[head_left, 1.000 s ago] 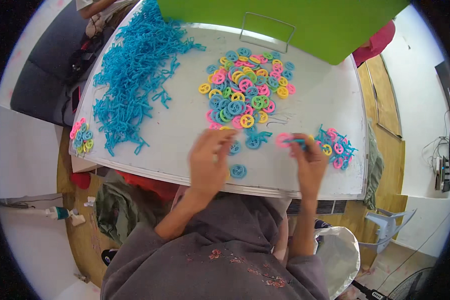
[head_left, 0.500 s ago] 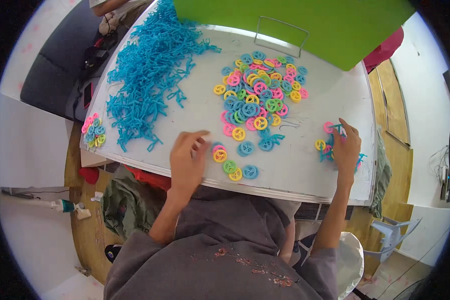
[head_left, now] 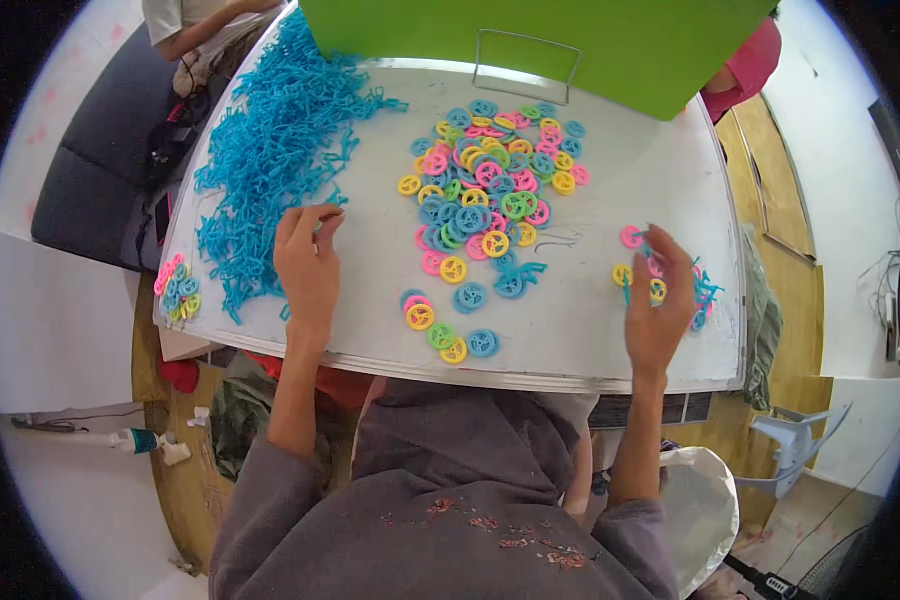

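Observation:
My left hand (head_left: pixel 306 262) is above the right edge of a big heap of blue plastic frame-like pieces (head_left: pixel 270 150). Its thumb and fingers are pinched together, and a small bit of a blue piece shows between them. At the table's right side, my right hand (head_left: pixel 662 290) hovers with thumb and fingers apart. Beneath it lies a small group of blue pieces (head_left: pixel 705 290) mixed with coloured wheels, a pink wheel (head_left: pixel 631 237) at its far left. Between my hands spreads a pile of spoked plastic wheels (head_left: pixel 490 180) in blue, pink, yellow and green. Nearer me is a short row of wheels (head_left: pixel 440 336).
A green panel (head_left: pixel 550 50) with a wire handle (head_left: pixel 527 65) stands along the table's far side. More wheels (head_left: pixel 178 288) are piled at the left corner. One person's arm (head_left: pixel 195 38) shows at far left, another's red sleeve (head_left: pixel 752 65) at far right.
My left hand has moved left and away from me, from beside the wheel row to the blue heap. My right hand's fingers have spread above the right group. The view has shifted slightly.

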Available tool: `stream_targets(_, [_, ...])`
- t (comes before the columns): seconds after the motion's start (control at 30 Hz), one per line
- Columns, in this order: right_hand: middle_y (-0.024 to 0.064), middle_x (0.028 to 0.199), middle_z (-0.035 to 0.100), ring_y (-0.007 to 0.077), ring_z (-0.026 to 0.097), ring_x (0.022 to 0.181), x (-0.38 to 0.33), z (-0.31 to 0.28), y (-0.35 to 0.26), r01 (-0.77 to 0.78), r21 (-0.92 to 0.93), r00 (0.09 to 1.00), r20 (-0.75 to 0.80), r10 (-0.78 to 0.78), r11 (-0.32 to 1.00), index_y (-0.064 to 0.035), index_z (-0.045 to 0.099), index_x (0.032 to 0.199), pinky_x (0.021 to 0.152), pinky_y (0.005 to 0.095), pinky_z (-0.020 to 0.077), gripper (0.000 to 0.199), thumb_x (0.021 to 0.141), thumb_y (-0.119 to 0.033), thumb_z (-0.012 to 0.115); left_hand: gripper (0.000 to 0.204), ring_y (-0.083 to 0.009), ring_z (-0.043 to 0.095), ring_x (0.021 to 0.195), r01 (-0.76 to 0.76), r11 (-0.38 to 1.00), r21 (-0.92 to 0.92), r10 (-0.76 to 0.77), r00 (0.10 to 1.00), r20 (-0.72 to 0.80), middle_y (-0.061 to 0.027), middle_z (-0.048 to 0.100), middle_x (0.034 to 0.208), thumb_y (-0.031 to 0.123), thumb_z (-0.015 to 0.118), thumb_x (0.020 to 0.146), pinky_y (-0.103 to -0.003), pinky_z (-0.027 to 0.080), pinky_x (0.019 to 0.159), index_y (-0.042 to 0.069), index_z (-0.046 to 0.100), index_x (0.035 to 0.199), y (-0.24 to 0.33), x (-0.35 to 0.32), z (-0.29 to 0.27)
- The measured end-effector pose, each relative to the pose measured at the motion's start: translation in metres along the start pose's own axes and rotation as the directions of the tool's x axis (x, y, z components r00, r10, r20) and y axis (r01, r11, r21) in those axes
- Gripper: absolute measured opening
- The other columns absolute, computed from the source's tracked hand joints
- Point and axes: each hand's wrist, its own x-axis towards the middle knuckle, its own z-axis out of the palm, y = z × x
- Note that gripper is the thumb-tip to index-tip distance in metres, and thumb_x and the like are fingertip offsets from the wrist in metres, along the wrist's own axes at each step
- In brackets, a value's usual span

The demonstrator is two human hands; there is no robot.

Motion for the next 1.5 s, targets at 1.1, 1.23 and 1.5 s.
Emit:
stream_targets(1.1, [0.0099, 0.087, 0.069, 0.0207, 0.067, 0.082, -0.058, 0.037, -0.029, -0.198, 0.251, 0.936, 0.335, 0.106, 0.948, -0.0014, 0.068, 0.089, 0.075, 0.0301, 0.0515, 0.017, 0.074, 0.003, 0.072, 0.013, -0.0094, 0.057, 0.083, 0.649, 0.431, -0.627, -0.12, 0.73, 0.673, -0.0031, 0.062, 0.092, 0.005, 0.061, 0.089, -0.025, 0.047, 0.074, 0.001, 0.061, 0.102, 0.121, -0.056, 0.011])
stream_targets(1.23, [0.0107, 0.089, 0.069, 0.0176, 0.066, 0.085, -0.056, 0.034, -0.032, -0.093, 0.257, 0.94, 0.341, 0.0, 0.962, 0.0011, 0.067, 0.089, 0.076, 0.0296, 0.0517, 0.018, 0.073, 0.009, 0.068, 0.013, -0.0099, 0.058, 0.086, 0.632, 0.458, -0.625, -0.074, 0.728, 0.682, -0.0037, 0.061, 0.09, 0.008, 0.063, 0.09, -0.025, 0.047, 0.076, 0.001, 0.056, 0.097, 0.12, -0.056, 0.012])
stream_targets(1.5, [0.0072, 0.083, 0.068, 0.0277, 0.066, 0.08, -0.051, 0.032, -0.036, 0.208, 0.116, 0.944, 0.236, -0.23, 0.971, -0.0059, 0.067, 0.083, 0.075, 0.038, 0.0532, 0.016, 0.07, 0.001, 0.073, 0.009, -0.0111, 0.058, 0.083, 0.611, 0.531, -0.587, -0.103, 0.734, 0.672, -0.0056, 0.06, 0.084, 0.005, 0.06, 0.09, -0.027, 0.047, 0.075, 0.0, 0.052, 0.093, 0.132, -0.052, 0.009])
